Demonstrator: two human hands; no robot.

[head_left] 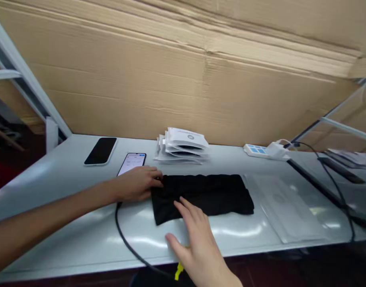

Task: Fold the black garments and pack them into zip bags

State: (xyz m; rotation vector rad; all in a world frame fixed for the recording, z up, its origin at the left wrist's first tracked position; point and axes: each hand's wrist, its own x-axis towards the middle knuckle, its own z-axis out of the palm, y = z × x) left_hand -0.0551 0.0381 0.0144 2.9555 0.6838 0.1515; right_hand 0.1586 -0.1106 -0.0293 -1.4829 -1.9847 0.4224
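A folded black cloth (212, 195) lies flat on the table in front of me, its garment kind not clear. My left hand (137, 183) is at the cloth's upper left corner, with fingers curled and closed on its edge. My right hand (197, 243) is open, thumb and fingers spread, the fingertips on or just above the cloth's lower edge. Right of the cloth lies a clear plastic bag (286, 207), flat on the table. A phone with a lit screen (133, 161) is partly hidden behind my left hand.
Behind the cloth stands a stack of white packets (183, 145). A dark-screened phone (100, 151) lies at the back left, a power strip (265, 150) at the back right. A black cable (126, 237) runs over the front edge. Cardboard (141, 87) walls the back.
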